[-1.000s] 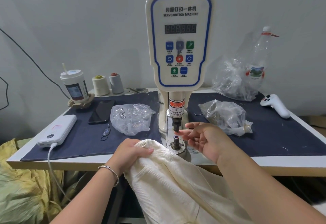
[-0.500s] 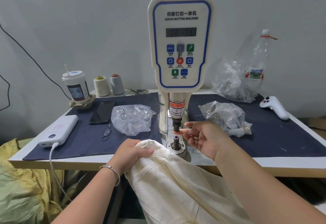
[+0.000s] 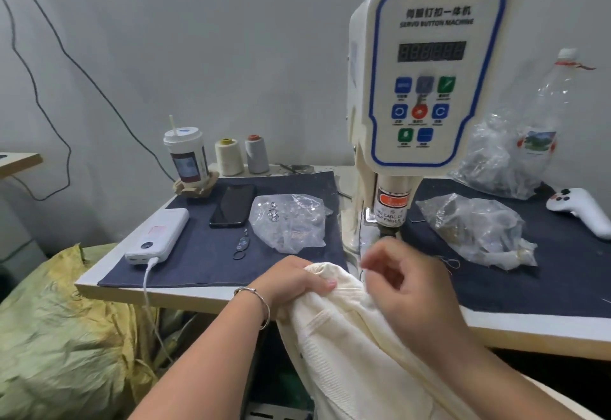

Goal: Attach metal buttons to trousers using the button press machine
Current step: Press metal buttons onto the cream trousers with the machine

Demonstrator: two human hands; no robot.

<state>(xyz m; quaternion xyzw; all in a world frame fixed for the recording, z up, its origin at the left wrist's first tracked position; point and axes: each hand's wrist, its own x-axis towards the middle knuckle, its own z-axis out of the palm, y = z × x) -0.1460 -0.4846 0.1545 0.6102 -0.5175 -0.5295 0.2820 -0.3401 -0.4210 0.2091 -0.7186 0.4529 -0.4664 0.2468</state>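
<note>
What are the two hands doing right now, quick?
Left hand: grips the cream trousers at their bunched top edge.
Right hand: fingers curled just below the press head; whether it pinches anything cannot be told.

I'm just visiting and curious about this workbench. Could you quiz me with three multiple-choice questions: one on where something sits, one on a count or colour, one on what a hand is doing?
1. Where does the phone lie?
A. Left of the machine
B. On the floor
C. Under the trousers

2. How many thread spools stand by the wall?
A. One
B. Two
C. Five

3. What is the left hand doing?
A. Pressing a panel button
B. Gripping the trousers
C. Holding the cup

Answers: 1 A, it rests on the dark mat left of the machine; 2 B, cream and grey; 3 B, fingers bunch cloth.
</note>
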